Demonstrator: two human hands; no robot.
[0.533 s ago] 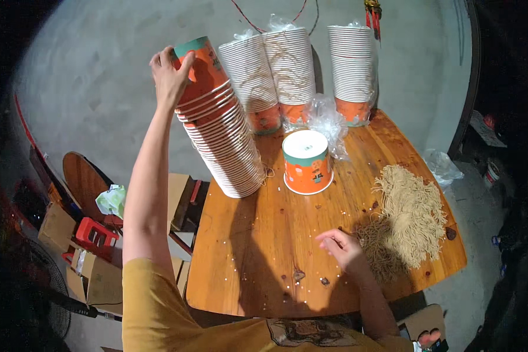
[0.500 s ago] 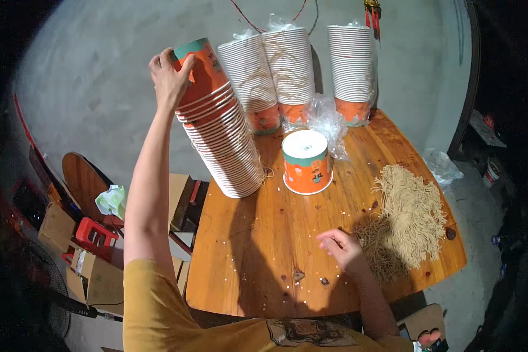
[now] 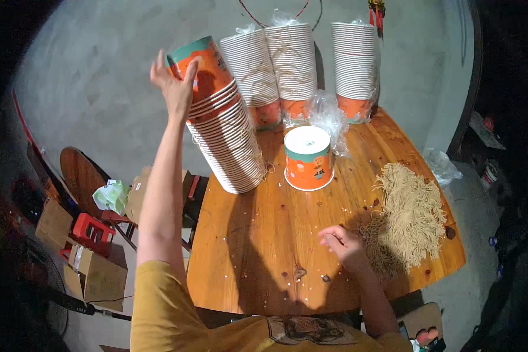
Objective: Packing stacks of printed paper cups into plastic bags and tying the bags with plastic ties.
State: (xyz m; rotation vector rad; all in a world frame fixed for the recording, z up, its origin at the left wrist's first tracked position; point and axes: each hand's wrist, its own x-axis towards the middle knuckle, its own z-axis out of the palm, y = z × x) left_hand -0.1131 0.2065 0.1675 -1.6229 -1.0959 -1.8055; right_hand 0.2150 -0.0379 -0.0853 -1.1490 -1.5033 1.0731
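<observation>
My left hand (image 3: pixel 175 82) is at the top end of a tall stack of nested paper tubs (image 3: pixel 226 138). These are orange with green bands and white rims. Its thumb lies over the top tub's side and its fingers are spread at the left edge, not wrapped round it. The stack leans to the left. Above the near part of the table my right hand (image 3: pixel 343 243) has its fingers curled together, with nothing visible in them. Close to it lies a heap of tan stringy strands (image 3: pixel 413 214). A single tub (image 3: pixel 308 167) stands upside down beyond that hand.
Plastic-wrapped tub stacks (image 3: pixel 290 64) stand along the back of the wooden table (image 3: pixel 264 234), another wrapped stack (image 3: pixel 354 70) to their right. Crumpled clear plastic (image 3: pixel 330 126) sits behind the single tub. Left on the floor are cardboard boxes (image 3: pixel 102 278) and a red stool (image 3: pixel 94 232).
My left hand's fingers have spread apart at the top tub, and the hand has shifted slightly right. The right hand's fingers have curled in a little. The whole view has shifted slightly.
</observation>
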